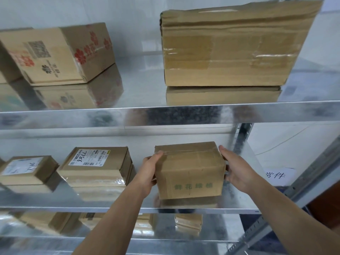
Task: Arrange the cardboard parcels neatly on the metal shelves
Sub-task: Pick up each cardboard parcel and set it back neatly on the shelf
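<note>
The left grip point(149, 170) clasps the left side of a small cardboard box point(189, 173), thumb lying over its top edge, while the right grip point(237, 170) clasps the right side, thumb at the top rear corner and fingers curled against the wall. The box, printed with green characters, sits on the middle metal shelf point(73, 205) towards its right end, its bottom edge meeting its own reflection. To its left on that shelf stand a labelled parcel point(95, 162) and, further left, a smaller labelled parcel point(27, 170). On the upper shelf point(165, 115) a flower-printed box point(55, 54) lies skewed at left, and a large taped box point(230, 48) stands at right. More parcels point(187, 223) show blurred on the shelf below.
</note>
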